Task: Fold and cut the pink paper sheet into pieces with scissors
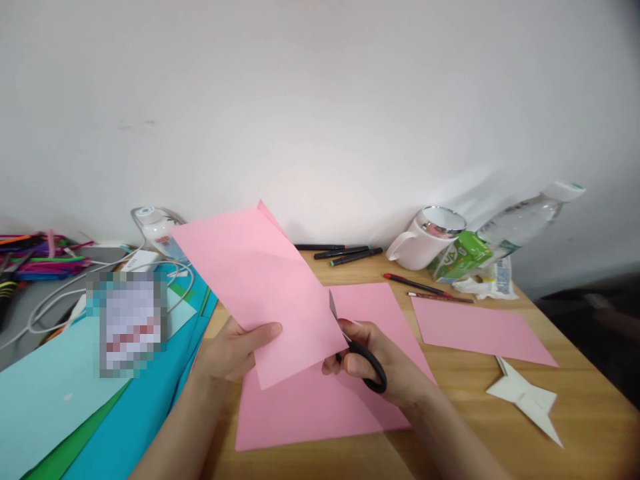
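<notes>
My left hand (235, 350) grips a folded sheet of pink paper (260, 280) by its lower left edge, thumb on top and fingers hidden beneath. The paper is held up at a tilt above the table. In my right hand (385, 363) is a pair of scissors with black handles (373, 375). One metal blade shows at the paper's right edge; the other is hidden behind the paper. Under both hands a larger pink sheet (320, 420) lies flat on the wooden table (465, 440).
To the right are a pink strip (485, 330), a folded white paper star (525, 399), pens, a white mug (425, 243), a green box (463, 257) and a tilted plastic bottle (520, 223). Black markers (350, 255) lie by the wall. Coloured paper (55, 383), a cable and a blurred phone-like object fill the left.
</notes>
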A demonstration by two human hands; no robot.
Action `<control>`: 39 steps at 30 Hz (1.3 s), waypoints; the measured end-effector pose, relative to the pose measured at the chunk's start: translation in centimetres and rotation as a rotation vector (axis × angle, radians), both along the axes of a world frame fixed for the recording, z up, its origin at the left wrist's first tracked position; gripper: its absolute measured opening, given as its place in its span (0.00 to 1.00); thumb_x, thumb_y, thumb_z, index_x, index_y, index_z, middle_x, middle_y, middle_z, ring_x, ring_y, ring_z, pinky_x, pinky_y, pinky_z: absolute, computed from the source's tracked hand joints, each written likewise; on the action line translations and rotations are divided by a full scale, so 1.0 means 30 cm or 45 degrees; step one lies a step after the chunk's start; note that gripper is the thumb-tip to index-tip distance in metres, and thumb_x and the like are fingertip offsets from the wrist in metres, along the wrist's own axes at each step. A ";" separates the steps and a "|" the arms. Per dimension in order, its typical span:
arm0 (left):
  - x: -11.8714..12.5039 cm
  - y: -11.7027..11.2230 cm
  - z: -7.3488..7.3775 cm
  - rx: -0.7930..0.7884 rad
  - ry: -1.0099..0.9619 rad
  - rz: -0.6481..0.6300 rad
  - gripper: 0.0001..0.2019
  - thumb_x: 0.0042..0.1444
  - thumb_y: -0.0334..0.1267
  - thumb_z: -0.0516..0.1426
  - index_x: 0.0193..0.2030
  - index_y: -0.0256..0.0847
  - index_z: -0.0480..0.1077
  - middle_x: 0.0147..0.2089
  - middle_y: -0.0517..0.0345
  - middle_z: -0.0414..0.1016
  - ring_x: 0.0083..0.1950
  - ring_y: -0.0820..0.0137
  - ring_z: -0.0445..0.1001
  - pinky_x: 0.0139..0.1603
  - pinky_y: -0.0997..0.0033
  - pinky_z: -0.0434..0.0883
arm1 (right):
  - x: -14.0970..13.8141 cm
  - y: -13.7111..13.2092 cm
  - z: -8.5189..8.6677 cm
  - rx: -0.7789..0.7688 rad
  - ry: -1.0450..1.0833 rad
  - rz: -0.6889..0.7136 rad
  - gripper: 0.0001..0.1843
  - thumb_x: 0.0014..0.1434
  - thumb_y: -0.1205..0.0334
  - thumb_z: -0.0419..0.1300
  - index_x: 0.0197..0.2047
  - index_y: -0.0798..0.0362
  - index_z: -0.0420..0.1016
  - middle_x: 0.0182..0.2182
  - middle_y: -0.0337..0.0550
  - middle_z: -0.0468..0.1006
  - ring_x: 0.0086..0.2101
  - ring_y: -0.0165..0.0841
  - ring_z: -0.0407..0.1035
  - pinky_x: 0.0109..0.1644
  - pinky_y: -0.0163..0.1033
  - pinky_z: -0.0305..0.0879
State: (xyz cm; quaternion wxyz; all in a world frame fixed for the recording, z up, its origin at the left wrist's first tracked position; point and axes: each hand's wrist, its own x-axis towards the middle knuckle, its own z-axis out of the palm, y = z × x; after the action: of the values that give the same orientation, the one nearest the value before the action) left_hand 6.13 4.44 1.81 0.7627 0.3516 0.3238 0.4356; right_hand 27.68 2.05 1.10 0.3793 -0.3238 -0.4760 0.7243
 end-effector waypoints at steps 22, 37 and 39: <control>0.005 0.000 0.003 0.037 -0.038 -0.040 0.11 0.48 0.31 0.62 0.41 0.41 0.76 0.40 0.53 0.80 0.42 0.58 0.78 0.42 0.61 0.75 | -0.001 -0.002 -0.018 -0.007 0.148 0.022 0.20 0.45 0.46 0.67 0.30 0.55 0.72 0.23 0.37 0.69 0.26 0.29 0.63 0.33 0.38 0.58; 0.004 -0.002 0.003 0.042 -0.013 -0.017 0.11 0.48 0.32 0.63 0.40 0.41 0.76 0.39 0.53 0.81 0.42 0.58 0.77 0.40 0.63 0.76 | -0.003 -0.001 -0.004 -0.009 0.019 -0.001 0.22 0.43 0.44 0.67 0.29 0.55 0.71 0.23 0.38 0.70 0.26 0.29 0.61 0.31 0.36 0.55; 0.003 -0.003 0.002 0.048 -0.003 -0.002 0.11 0.47 0.32 0.63 0.40 0.41 0.76 0.39 0.53 0.81 0.42 0.58 0.77 0.40 0.63 0.75 | -0.002 0.000 0.002 0.019 -0.016 -0.006 0.23 0.43 0.43 0.66 0.29 0.55 0.71 0.24 0.39 0.70 0.26 0.29 0.59 0.31 0.36 0.54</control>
State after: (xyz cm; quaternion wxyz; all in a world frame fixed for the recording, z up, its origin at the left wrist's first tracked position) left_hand 6.22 4.36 1.87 0.7568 0.3657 0.3142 0.4415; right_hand 27.62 2.04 1.16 0.3804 -0.3264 -0.4832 0.7178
